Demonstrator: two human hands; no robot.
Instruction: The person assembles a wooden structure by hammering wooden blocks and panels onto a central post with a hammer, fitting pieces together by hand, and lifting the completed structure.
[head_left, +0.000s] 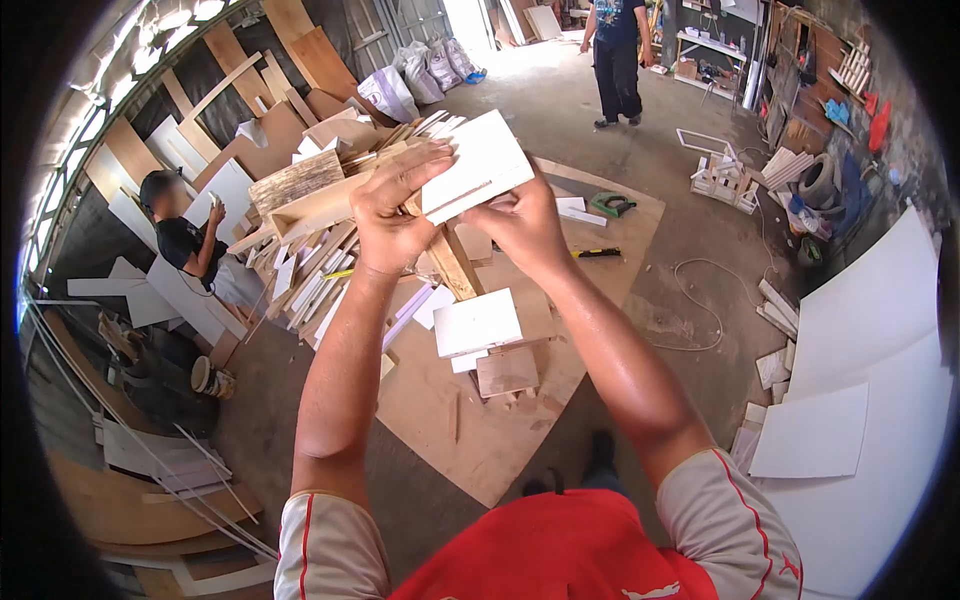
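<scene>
Both hands hold up a white wooden block [475,165] over the work table [500,440]. My left hand [395,205] grips its left side, fingers bent over the top edge. On its right, the fingers of my right hand [525,220] press against the lower side and edge. Beneath the hands a brown wooden bar [455,268] slants down toward a second white block [478,323]. A small light-brown block [507,371] lies just below that one. Whether the bar touches the held block is hidden by my hands.
Wood strips [310,275] are heaped at the table's left. A green tool [613,204] and a black-and-yellow knife [597,253] lie at the right. One person [190,240] sits at the left; another [617,55] stands at the back. White panels [870,330] lean at the right.
</scene>
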